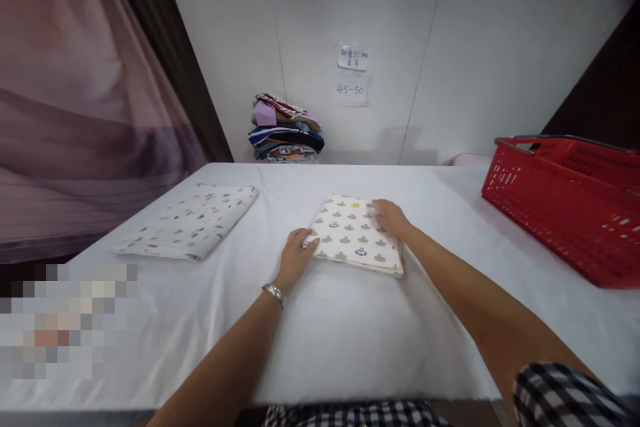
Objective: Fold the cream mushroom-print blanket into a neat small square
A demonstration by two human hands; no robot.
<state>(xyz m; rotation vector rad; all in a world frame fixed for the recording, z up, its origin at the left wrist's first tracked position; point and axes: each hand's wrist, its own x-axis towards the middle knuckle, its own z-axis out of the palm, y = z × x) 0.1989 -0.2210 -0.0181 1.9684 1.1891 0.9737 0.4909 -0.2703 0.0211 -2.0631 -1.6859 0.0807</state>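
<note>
Folded cloth [356,235], cream with small grey shapes, flat at centre frame on the white table [325,340]. Going left to right: pink curtain [75,100] filling the upper left; second folded cloth [190,221], white with grey marks, left of centre, well apart from the first. Left hand [297,255], watch [274,292] on the wrist, fingertips pinching the cloth's left edge. Clothes pile [286,128] against the back wall, paper notes [353,73] above centre. Right hand [393,217] flat on the cloth's upper right corner, fingers spread, pressing, not gripping. Red basket [570,207] at right edge.
</note>
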